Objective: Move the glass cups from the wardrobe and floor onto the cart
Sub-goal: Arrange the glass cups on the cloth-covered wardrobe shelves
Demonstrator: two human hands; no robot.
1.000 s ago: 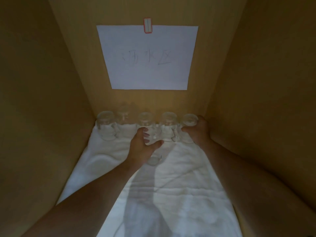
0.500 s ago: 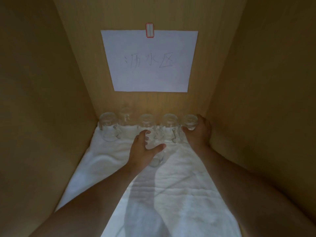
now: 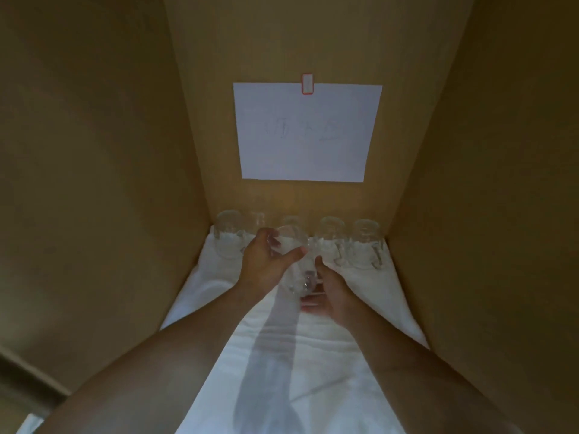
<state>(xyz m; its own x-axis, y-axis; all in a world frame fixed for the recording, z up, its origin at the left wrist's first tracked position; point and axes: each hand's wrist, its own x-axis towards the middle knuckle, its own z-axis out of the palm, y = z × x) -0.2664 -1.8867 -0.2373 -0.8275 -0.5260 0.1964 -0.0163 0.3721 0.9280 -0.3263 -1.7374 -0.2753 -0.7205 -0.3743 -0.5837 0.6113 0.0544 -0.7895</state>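
Several clear glass cups with handles stand upside down in a row on a white cloth (image 3: 360,308) at the back of the wardrobe compartment: one at the left (image 3: 228,238), one behind it (image 3: 258,220), and two at the right (image 3: 330,241) (image 3: 365,244). My left hand (image 3: 266,264) grips the upper end of another glass cup (image 3: 296,261), which is tilted and raised in front of the row. Beside it, my right hand (image 3: 332,292) holds this cup's lower end, thumb up and fingers curled beneath.
Wooden walls close the compartment at the left (image 3: 109,183), back and right (image 3: 485,214). A white paper sheet (image 3: 304,133) with faint writing is clipped to the back wall. The cloth covers the whole shelf floor toward me.
My right hand let go of the far-right cup and moved left to the cup in my left hand. My left hand raised and tilted that cup toward me.
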